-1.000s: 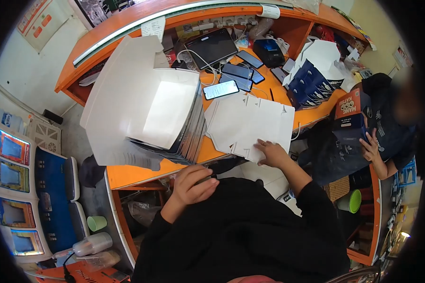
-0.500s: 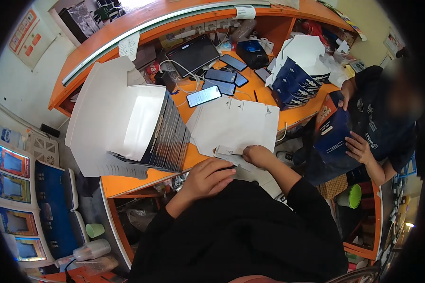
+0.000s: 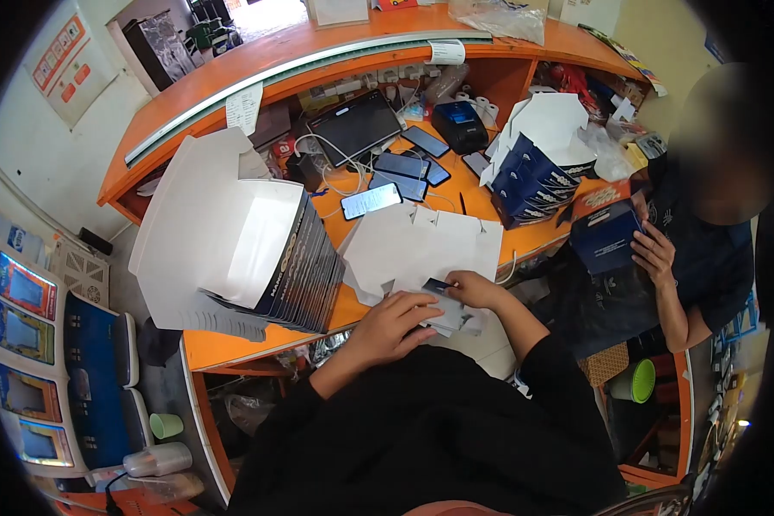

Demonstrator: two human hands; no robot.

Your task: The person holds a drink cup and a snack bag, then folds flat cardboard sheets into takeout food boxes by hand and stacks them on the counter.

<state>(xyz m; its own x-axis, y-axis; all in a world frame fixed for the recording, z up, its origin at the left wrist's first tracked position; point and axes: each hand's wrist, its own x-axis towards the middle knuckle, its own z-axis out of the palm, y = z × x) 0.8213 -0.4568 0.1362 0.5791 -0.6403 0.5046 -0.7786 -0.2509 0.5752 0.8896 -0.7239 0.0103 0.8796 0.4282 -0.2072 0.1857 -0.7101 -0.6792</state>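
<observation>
We logged the orange table [image 3: 221, 347] first, biggest thing there. On its left stood the tall stack of nested boxes [image 3: 299, 271], lids up, lid edges out past the left side. A co-worker [image 3: 714, 258] sat at the right with a blue-and-orange box [image 3: 609, 239] in their grip. Far right we had the shorter stack of blue boxes [image 3: 529, 185]. The flat cardboard sheet [image 3: 430, 241] lay white side up at the middle near edge, its near part overhanging, left edge close by the tall stack.

Both hands were on its near part. The left hand [image 3: 397, 327] lay over the near-left flaps, fingers a bit bent and slightly apart; thumb hidden, so we couldn't tell if it gripped. The right hand [image 3: 476, 291] was nearly closed, fingertips pinching a dark-printed flap [image 3: 439, 286].

Smaller stuff: the lit phone [image 3: 371, 201] sat right at the sheet's far-left edge; touching or not, we couldn't tell.

Risks, our judgement: the flap could crease off its line or tear if the right hand pulled while the left pressed unevenly; the overhang could let the sheet slip off; a shove far-left could push the phone; a knock could tip the tall stack.
</observation>
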